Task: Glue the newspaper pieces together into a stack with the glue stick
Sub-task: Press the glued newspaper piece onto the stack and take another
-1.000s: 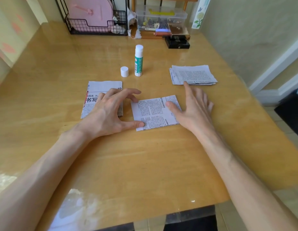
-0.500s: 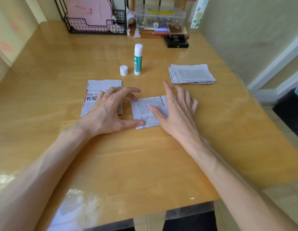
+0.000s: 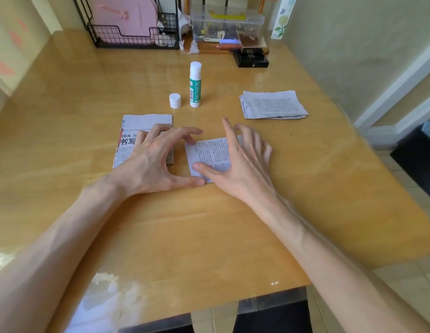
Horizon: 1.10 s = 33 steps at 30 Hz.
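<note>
Home study corner, glossy wooden counter (image 3: pixel 233 236) set against pale painted walls (image 3: pixel 353 32), black wire rack (image 3: pixel 127 37) holding a pink item (image 3: pixel 125 18), clear plastic box (image 3: pixel 227 25) of small oddments, white skirting board (image 3: pixel 401 75), tiled floor (image 3: pixel 413 296).

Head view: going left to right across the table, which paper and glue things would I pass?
Headline newspaper piece → white cap → glue stick → loose newspaper pile.

Right hand (image 3: pixel 242 162) slid left across the newspaper piece (image 3: pixel 210 152), thumb now near its left edge, maybe pressing it flat.
</note>
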Available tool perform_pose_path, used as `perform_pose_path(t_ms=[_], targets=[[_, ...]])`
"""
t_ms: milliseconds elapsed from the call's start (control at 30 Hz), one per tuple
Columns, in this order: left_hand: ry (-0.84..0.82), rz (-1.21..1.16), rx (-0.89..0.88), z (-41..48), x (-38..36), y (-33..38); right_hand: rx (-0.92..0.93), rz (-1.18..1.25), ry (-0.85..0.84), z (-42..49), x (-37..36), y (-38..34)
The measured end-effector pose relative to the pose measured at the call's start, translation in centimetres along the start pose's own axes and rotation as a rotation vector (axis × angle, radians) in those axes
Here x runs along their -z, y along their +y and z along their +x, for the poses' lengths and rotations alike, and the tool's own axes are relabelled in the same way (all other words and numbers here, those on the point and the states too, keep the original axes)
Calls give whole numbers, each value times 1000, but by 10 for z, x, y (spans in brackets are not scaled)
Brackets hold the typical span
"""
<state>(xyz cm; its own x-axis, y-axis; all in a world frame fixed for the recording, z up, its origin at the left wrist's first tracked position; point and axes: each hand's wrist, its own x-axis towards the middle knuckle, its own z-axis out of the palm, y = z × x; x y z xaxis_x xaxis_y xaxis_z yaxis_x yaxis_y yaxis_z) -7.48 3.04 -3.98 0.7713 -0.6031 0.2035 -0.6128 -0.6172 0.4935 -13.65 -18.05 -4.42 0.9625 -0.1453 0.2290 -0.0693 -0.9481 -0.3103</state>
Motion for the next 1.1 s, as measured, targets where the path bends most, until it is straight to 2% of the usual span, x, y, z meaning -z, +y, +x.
perform_pose_path(t_ms=[233, 467, 833, 1100], targets=[[-12, -2, 10, 1, 1, 1, -143, 58, -53, 2, 19, 29], [-23, -12, 11, 0, 1, 0, -249, 42, -15, 3, 32, 63], [-24, 1, 11, 0, 2, 1, -84, 1, 98, -13, 17, 31], [-38, 1, 4, 0, 3, 1, 16, -10, 49, -19, 4, -4]])
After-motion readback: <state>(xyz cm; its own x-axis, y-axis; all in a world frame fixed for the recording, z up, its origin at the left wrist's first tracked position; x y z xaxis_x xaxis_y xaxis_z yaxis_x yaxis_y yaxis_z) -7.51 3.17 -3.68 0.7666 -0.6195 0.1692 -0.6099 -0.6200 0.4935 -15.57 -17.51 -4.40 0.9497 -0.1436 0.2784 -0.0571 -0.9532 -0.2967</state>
